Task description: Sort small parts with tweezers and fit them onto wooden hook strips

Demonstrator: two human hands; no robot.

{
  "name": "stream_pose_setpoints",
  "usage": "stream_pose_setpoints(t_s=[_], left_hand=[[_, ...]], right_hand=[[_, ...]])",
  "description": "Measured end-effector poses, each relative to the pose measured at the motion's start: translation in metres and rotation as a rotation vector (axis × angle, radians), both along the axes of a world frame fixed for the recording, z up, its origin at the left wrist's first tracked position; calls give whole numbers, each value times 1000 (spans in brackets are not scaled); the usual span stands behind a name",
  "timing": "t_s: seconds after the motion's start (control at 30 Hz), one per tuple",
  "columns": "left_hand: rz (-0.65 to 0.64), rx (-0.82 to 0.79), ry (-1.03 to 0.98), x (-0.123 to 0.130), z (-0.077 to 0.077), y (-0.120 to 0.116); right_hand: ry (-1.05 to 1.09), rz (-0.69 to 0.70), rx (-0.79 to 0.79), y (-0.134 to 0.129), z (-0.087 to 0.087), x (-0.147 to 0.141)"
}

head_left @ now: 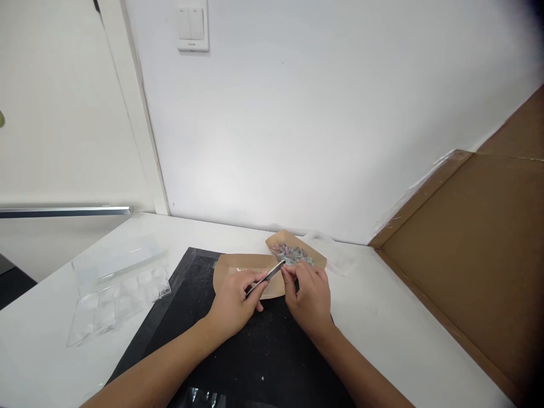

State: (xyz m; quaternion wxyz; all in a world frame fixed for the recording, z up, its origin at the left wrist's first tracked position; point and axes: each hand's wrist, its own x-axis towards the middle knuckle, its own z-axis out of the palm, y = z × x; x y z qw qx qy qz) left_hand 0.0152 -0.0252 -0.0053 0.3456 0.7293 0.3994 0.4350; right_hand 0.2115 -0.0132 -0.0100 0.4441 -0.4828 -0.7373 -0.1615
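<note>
Partly hidden behind hands (272,297): paper tray (249,262); fingertip contents unclear.

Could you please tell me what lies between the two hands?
A slim dark object slants from the left hand toward the right hand in the head view.

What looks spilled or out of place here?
A few pale specks dot the black mat, as if something had been spilled, though they are too small to identify. Clear film looks loose and ragged along the upper edge of the cardboard. Nothing else stands out.
</note>
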Motion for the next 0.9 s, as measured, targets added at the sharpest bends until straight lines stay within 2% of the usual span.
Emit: stream_pose_setpoints(t_s=[0.33, 0.9], left_hand=[[-18, 20, -18, 0, 4, 0], [-7, 32, 17, -1, 8, -1]], right_hand=[[-8, 104, -53, -8, -3, -9], [-9, 69, -11, -6, -4, -6]])
